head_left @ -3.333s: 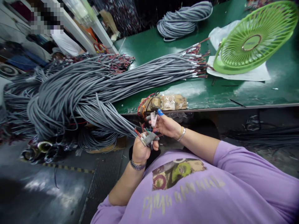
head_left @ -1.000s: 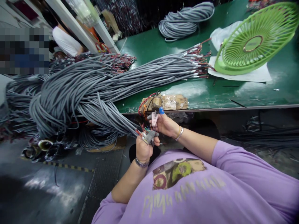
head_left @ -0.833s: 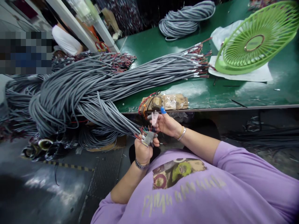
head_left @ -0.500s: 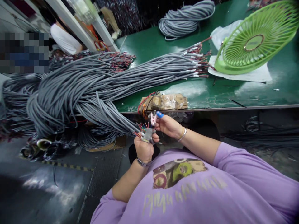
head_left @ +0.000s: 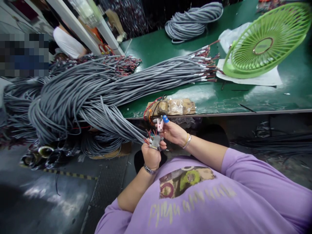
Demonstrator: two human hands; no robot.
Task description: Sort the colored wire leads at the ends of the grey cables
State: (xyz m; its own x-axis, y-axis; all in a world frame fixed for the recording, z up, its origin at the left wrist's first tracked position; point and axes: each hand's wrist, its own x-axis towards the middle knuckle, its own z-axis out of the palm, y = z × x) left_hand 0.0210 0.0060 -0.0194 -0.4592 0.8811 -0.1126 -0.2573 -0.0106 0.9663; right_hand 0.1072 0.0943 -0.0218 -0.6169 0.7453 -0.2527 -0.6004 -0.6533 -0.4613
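My left hand (head_left: 151,157) is closed around the end of a grey cable (head_left: 136,134), just below the table's front edge. Thin red, green and other coloured wires (head_left: 153,133) fan out above its fingers. Over the thumb side lies a grey piece (head_left: 155,141); whether it is a wrap on the thumb or a separate part, I cannot tell. My right hand (head_left: 174,132), with a blue cover (head_left: 165,119) on one fingertip, is closed at a small pink clip (head_left: 160,124). Its lower fingers come close to the wires, and their tips are partly hidden.
A taped wooden block (head_left: 179,106) sits at the edge of the green table (head_left: 219,102). Large grey cable bundles (head_left: 73,87) cover the left side. A green fan (head_left: 265,45) stands right; a cable coil (head_left: 192,22) lies behind. Another person's white sleeve (head_left: 68,42) shows far left.
My left hand has shifted slightly right and turned a little with the cable end and wires. My right hand has barely moved, still at the pink clip.
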